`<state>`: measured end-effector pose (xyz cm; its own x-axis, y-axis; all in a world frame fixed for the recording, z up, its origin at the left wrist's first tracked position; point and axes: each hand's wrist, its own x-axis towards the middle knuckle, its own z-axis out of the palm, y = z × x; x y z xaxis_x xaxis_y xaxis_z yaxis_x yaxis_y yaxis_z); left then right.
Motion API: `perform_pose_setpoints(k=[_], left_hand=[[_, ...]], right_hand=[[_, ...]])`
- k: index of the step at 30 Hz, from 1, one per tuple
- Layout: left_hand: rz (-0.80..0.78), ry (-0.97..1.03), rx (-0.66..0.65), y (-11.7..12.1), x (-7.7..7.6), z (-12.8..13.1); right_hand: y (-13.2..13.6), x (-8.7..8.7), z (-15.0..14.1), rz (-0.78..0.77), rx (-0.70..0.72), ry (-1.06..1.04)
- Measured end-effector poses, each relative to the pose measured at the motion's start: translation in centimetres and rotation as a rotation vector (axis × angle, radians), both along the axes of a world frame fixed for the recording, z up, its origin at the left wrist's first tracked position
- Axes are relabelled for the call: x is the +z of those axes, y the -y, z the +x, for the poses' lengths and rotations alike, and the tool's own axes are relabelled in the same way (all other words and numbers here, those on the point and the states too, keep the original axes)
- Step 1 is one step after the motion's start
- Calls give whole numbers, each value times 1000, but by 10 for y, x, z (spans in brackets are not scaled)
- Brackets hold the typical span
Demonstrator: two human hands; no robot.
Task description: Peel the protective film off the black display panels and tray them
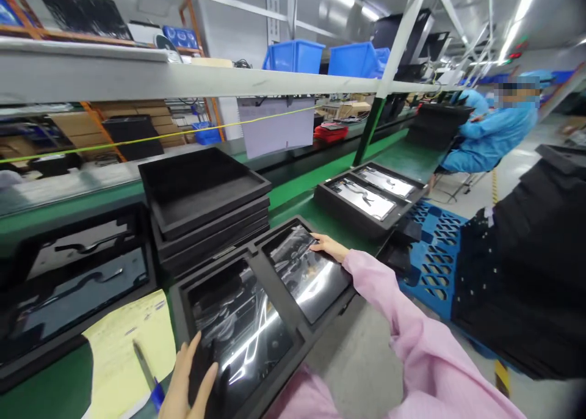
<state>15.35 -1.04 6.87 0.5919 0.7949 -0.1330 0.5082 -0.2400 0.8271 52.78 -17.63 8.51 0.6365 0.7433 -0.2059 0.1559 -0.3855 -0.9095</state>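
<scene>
A black foam tray (256,266) lies on the green bench in front of me, with two glossy dark panels in its two pockets. My left hand (187,385) rests with spread fingers on the near corner of the left panel (238,327). My right hand (327,246), in a pink sleeve, lies flat with fingers stretched on the far edge of the right panel (304,272). Neither hand grips anything.
A stack of empty black trays (206,205) stands behind. Another tray with panels (370,199) lies to the right, and one more (73,278) to the left. A yellow sheet (132,339) with a pen (146,367) lies near. A person in blue (494,132) works at right. A blue pallet (434,254) sits on the floor.
</scene>
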Motion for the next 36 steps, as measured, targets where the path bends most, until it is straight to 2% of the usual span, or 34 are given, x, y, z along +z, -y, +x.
perform_pose_setpoints(k=[4, 7, 9, 11, 14, 16, 19, 21, 23, 25, 27, 29, 31, 34, 36], left_hand=[[118, 8, 55, 13, -27, -8], [102, -27, 63, 21, -45, -23], [88, -27, 29, 30, -49, -31], [107, 35, -8, 39, -44, -34], [102, 122, -5, 47, -23, -34], [35, 166, 23, 47, -5, -41], [-75, 307, 157, 40, 21, -72], [-112, 475, 290, 34, 37, -103], [-95, 734, 483, 29, 50, -134], [13, 1014, 741, 25, 56, -161], [213, 1148, 1046, 18, 55, -185], [415, 1098, 1313, 5, 46, -210], [524, 989, 1492, -15, 35, -242], [548, 844, 1613, -53, 21, -300], [550, 708, 1643, -77, 17, -335]], right_hand=[[-19, 5, -7, -158, 16, 258], [-15, 14, -9, -277, -80, 500], [-7, 12, -5, -376, -154, 599], [1, 6, 0, -503, -196, 610], [11, -5, 5, -639, -188, 587], [17, -7, 1, -659, -174, 593], [21, -2, -18, -610, -163, 603], [17, 6, -41, -548, -146, 601], [6, 15, -72, -482, -128, 572], [-15, 24, -111, -382, -86, 497], [-43, 32, -158, -231, 28, 455], [-77, 35, -207, -85, 183, 507], [-114, 33, -253, 22, 352, 504], [-167, 20, -315, 116, 519, 474], [-197, 9, -352, 140, 627, 447]])
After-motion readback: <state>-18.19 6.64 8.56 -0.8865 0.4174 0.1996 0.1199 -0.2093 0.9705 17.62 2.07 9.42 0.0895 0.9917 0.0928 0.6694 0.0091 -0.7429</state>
